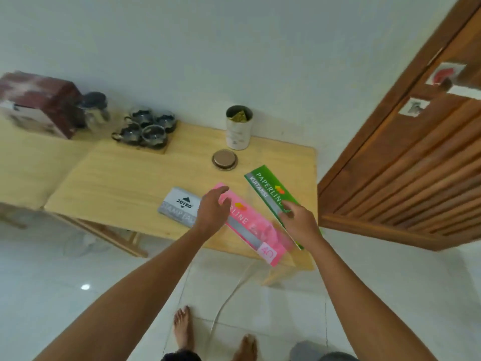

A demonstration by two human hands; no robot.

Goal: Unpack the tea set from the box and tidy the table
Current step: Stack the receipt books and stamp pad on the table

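On the light wooden table (125,183) lie a grey stamp-pad box (178,204), a pink paper pack (251,225) and a green paper pack (270,191). My left hand (212,208) hovers over the pink pack's upper end, fingers apart, holding nothing. My right hand (299,222) rests on the green pack's lower part, index finger pressing it; a grip cannot be made out. At the back stand several dark glass cups (147,128) on a wooden tray, a glass teapot (95,110) and the dark red tea set box (39,102).
A white tin (239,127), open, stands at the table's back right with its round lid (224,158) lying in front. A wooden door (406,157) stands close to the table's right edge. A white cable (229,295) runs across the tiled floor by my bare feet.
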